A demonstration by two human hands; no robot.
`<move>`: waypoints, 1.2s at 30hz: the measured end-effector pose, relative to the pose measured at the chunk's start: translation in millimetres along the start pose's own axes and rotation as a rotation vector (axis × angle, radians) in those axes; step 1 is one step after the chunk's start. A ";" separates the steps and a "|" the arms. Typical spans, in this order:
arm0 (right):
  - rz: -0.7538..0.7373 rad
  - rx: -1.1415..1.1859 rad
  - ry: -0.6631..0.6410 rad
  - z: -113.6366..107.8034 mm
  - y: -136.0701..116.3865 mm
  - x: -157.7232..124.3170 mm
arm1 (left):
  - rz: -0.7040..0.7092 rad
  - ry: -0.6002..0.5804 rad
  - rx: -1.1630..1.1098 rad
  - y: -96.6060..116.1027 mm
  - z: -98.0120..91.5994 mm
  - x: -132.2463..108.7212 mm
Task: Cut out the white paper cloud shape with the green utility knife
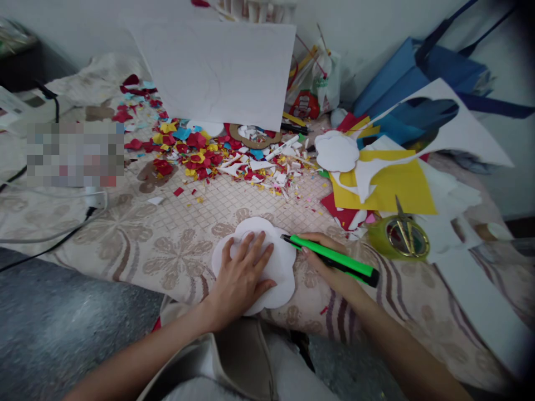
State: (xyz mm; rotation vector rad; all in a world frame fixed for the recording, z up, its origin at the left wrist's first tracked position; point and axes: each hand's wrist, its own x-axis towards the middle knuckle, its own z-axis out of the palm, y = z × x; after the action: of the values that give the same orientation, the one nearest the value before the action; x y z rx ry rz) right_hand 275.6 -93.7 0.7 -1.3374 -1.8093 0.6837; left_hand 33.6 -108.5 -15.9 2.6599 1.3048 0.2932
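A white scalloped flower shape [278, 273], which looks like paper or thin foam, lies near the front edge of the cloth-covered table [175, 253]. My left hand [246, 267] rests flat on it, fingers spread. In my right hand [320, 256] is a green and black utility knife [340, 257], gripped by its body. The knife's tip points left, at the upper right edge of the flower shape. Whether the blade touches it, I cannot tell.
Colourful paper scraps [196, 156] cover the middle back, before a standing white sheet [225, 72]. Rightward lie another white flower cutout [336, 151], yellow sheet [393, 184], tape roll [382, 245] and gold-handled scissors [405, 236]. A blue bag [388, 75] stands behind. Cables [54, 248] cross the left.
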 end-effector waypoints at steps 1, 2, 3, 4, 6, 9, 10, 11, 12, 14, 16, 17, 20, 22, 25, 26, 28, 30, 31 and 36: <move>-0.010 0.001 0.003 0.6 -0.1 -0.3 | -0.001 -0.001 0.004 0.6 0.1 -0.2; -0.021 0.003 0.004 1.3 -0.3 -0.5 | -0.002 -0.001 0.007 1.2 0.0 -0.4; -0.032 0.006 0.004 1.9 -0.6 -0.7 | -0.004 -0.001 0.009 1.6 0.0 -0.5; -0.044 0.008 0.005 2.5 -1.0 -0.9 | -0.005 -0.001 0.012 2.0 -0.2 -0.6; -0.058 0.003 0.007 3.3 -2.1 -1.2 | -0.006 0.001 0.015 2.5 -0.5 -0.6; -0.068 -0.029 0.006 3.6 -3.9 -1.9 | -0.004 0.003 0.018 2.8 -0.6 -0.4; -0.068 -0.039 0.008 3.6 -4.2 -2.3 | -0.004 0.004 0.019 2.8 -0.5 -0.4; -0.068 -0.044 0.011 3.6 -4.3 -2.6 | -0.004 0.005 0.019 2.9 -0.4 -0.4; -0.069 -0.047 0.017 3.6 -4.2 -3.1 | -0.003 0.006 0.020 2.9 -0.3 -0.3; -0.069 -0.054 0.022 4.0 -3.7 -3.9 | -0.003 0.007 0.020 2.8 -0.1 -0.2; -0.069 -0.063 0.024 4.5 -3.2 -4.5 | -0.004 0.006 0.020 2.5 0.0 -0.2; -0.069 -0.067 0.023 4.8 -3.3 -4.7 | -0.004 0.005 0.020 2.3 0.1 -0.3; -0.074 -0.083 0.020 5.2 -5.0 -4.7 | -0.007 0.005 0.019 2.2 0.5 -0.5; -0.085 -0.097 0.016 5.3 -6.8 -4.2 | -0.009 0.006 0.018 2.3 0.9 -0.6; -0.102 -0.117 0.007 5.7 -8.0 -3.8 | -0.012 0.006 0.014 2.4 1.0 -0.8; -0.108 -0.123 0.004 6.1 -7.7 -4.1 | -0.013 0.006 0.012 2.3 1.0 -0.8; -0.124 -0.133 0.000 7.3 -5.8 -5.2 | -0.015 0.004 0.008 2.1 1.1 -0.8; -0.148 -0.134 -0.006 8.8 -3.0 -6.7 | -0.016 0.002 0.002 2.2 1.3 -0.9; -0.157 -0.132 -0.013 9.6 -1.8 -7.3 | -0.016 0.000 -0.001 2.5 1.5 -1.0; -0.163 -0.108 -0.072 10.5 -1.7 -6.1 | -0.012 -0.009 -0.022 3.2 0.9 -0.5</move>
State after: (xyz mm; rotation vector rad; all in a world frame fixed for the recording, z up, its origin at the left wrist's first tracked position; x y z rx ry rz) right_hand 266.9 -99.8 -5.5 -1.2306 -2.0126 0.5602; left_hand 35.9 -111.0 -16.0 2.6312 1.3066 0.2927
